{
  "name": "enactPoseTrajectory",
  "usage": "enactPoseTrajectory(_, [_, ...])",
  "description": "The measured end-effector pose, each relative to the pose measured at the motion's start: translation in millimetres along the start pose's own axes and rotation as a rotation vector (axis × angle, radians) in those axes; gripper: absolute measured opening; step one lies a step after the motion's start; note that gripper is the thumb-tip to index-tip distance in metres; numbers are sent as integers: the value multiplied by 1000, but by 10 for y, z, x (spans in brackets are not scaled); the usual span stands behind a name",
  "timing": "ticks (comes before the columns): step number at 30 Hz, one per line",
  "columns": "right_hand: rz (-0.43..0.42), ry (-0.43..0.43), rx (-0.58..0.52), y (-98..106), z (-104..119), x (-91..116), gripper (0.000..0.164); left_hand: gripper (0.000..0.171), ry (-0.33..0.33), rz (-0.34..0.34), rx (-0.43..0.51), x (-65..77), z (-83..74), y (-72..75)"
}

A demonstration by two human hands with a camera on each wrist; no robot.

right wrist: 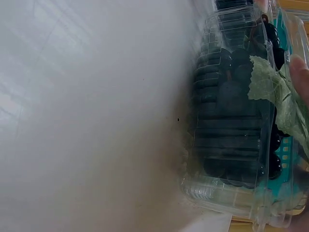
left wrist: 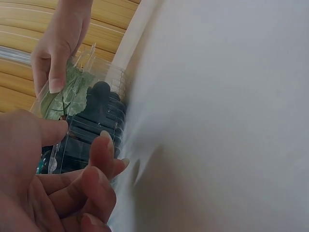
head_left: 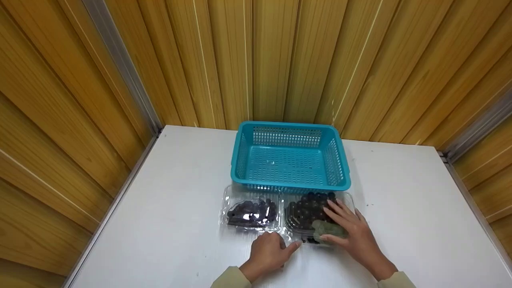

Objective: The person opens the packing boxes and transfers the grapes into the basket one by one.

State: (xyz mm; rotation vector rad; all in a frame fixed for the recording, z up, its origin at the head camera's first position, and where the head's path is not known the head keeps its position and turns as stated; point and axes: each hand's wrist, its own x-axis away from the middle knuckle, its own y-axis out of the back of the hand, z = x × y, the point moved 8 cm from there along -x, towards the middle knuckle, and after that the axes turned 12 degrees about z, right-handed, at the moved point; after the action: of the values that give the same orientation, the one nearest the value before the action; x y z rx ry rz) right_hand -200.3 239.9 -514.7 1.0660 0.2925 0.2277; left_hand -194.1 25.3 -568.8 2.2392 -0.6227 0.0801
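A clear plastic box (right wrist: 227,193) of dark grapes (head_left: 306,210) stands in front of the basket, in the head view. A pale green leaf (right wrist: 277,92) lies at the near right of these grapes. Spread over the right side of this box, my right hand (head_left: 354,230) rests its fingertips on the grapes, its thumb by the leaf. My left hand (head_left: 270,250) is just in front of the box, fingers loosely bent with nothing between them in the left wrist view. A second clear box (head_left: 225,206) with dark grapes sits beside the first, on its left.
A turquoise plastic basket (head_left: 290,187) stands directly behind both boxes, nothing seen inside. The white table (head_left: 172,192) extends to both sides. Wood-patterned panels (head_left: 272,60) wall in the back and sides.
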Motion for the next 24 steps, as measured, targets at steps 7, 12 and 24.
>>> enactPoseTrajectory(7, [-13, 1, -14, -3, -6, 8, 81, 63, 4, 12, 17, -4, 11, -11])
enactPoseTrajectory(12, [-81, 26, -1, 48, 2, 37, 81, 65, -5, 0, 7, 6, 3, -5])
enactPoseTrajectory(24, [-202, -18, 72, 151, -2, 119, 82, 66, -24, -5, 22, 27, -5, 4])
